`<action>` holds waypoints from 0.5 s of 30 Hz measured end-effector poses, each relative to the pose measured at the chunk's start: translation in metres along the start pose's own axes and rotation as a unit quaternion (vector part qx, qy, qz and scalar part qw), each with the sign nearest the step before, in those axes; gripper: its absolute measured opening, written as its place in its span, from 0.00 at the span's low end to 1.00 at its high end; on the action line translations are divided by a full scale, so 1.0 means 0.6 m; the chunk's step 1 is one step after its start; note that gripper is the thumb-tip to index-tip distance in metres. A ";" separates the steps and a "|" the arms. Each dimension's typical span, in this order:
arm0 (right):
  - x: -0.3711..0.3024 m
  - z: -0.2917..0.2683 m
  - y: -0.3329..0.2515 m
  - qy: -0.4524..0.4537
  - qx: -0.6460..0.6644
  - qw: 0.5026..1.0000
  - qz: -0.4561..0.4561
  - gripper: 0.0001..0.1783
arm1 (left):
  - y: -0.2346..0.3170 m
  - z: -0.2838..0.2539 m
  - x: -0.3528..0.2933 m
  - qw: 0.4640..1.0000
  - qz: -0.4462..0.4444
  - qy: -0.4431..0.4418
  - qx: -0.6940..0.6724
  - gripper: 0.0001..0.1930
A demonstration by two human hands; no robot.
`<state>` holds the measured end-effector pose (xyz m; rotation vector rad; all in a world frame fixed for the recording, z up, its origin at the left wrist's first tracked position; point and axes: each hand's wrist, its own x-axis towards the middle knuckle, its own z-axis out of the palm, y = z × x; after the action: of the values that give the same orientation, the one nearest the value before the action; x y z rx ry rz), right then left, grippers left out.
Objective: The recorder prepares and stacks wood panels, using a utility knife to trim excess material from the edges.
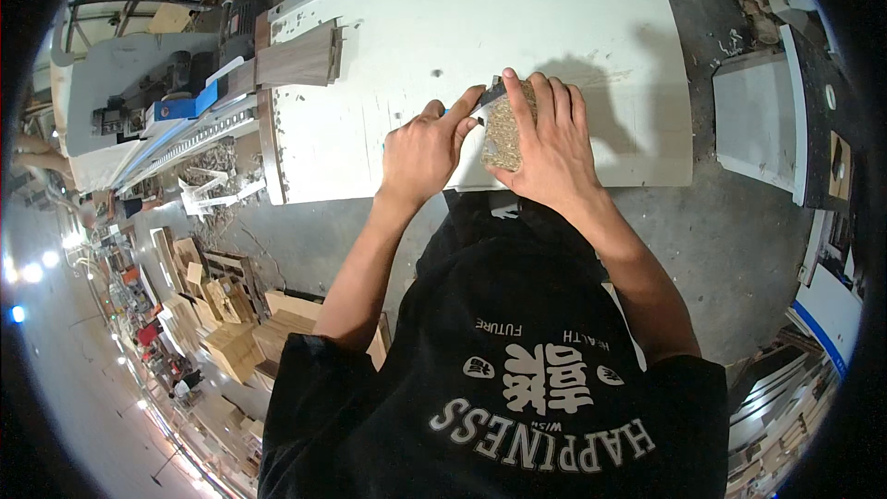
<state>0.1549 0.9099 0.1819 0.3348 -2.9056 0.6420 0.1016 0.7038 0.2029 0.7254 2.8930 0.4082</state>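
Note:
My right hand (554, 143) holds a small piece of chipboard (502, 134) with a rough tan face, over the near part of a white board-topped table (397, 46). Its thumb lies at the near edge and its fingers stretch over the far end and right side. To the left, my left hand (420, 155) is closed, its index finger and thumb against the chipboard's left edge. A dark strip (493, 92) shows by the left fingertips. What the left hand holds is mostly hidden by its own fingers.
Grey-brown wood strips (297, 57) lie at the table's left end. Beyond them stands a machine with a blue part (185, 107) and a metal rail. A grey-white cabinet (758, 115) stands right. Wooden pieces (236, 346) are stacked lower left. Dark crumbs dot the tabletop.

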 end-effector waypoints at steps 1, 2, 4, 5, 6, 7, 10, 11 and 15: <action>-0.001 0.001 0.001 0.003 0.002 1.000 -0.001 0.73 | -0.002 -0.001 0.005 1.000 0.011 0.002 0.007 0.22; 0.001 -0.001 0.001 0.004 0.002 1.000 -0.003 0.73 | -0.004 -0.003 0.008 1.000 0.010 0.004 0.008 0.22; 0.004 -0.004 0.002 0.009 -0.009 1.000 -0.004 0.73 | -0.005 -0.002 0.017 1.000 0.012 -0.010 0.015 0.22; 0.006 -0.003 0.002 0.009 -0.009 1.000 -0.007 0.73 | -0.009 0.001 0.024 1.000 0.010 -0.008 0.015 0.22; 0.009 -0.005 0.000 0.013 -0.015 1.000 -0.011 0.73 | -0.011 0.003 0.033 1.000 0.018 0.003 0.021 0.22; 0.012 -0.007 -0.002 0.016 -0.020 1.000 -0.015 0.73 | -0.014 0.006 0.044 0.999 0.026 0.013 0.027 0.22; -0.002 -0.006 -0.017 0.008 -0.022 1.000 -0.018 0.71 | -0.048 0.006 0.115 0.999 -0.043 -0.005 0.016 0.23; -0.002 -0.005 -0.021 0.009 -0.024 0.999 -0.028 0.71 | -0.071 0.019 0.125 0.999 -0.048 -0.002 0.011 0.23; -0.008 -0.007 -0.026 -0.005 -0.048 0.999 -0.001 0.67 | -0.107 0.072 0.115 0.999 -0.044 -0.014 -0.025 0.22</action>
<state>0.1640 0.8990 0.1911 0.3309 -2.9333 0.5000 0.0209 0.6921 0.1388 0.5898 2.8649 0.4536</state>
